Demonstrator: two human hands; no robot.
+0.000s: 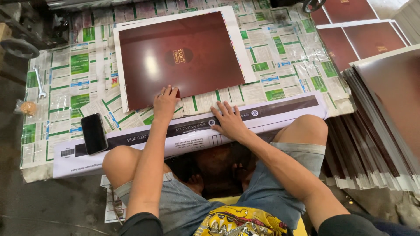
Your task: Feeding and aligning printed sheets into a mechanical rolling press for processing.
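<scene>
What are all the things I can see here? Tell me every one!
glossy sheet: one, dark red with white border, flat in the middle
printed paper lining: many sheets, white and green, covering the work surface
long paper strip: one, white with a black band, across the knees
phone: one, black, on the strip's left end
wrench: one, silver, far left
sheet stack: one pile, dark red, at right
left hand: on the glossy sheet's lower edge
right hand: flat on the strip

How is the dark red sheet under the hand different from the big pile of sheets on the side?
The dark red sheet lies alone, flat on the printed paper covering; the pile of sheets is stacked thick, edges fanned out. The left hand touches the single sheet; no hand touches the pile. Both are glossy dark red with white margins.
</scene>
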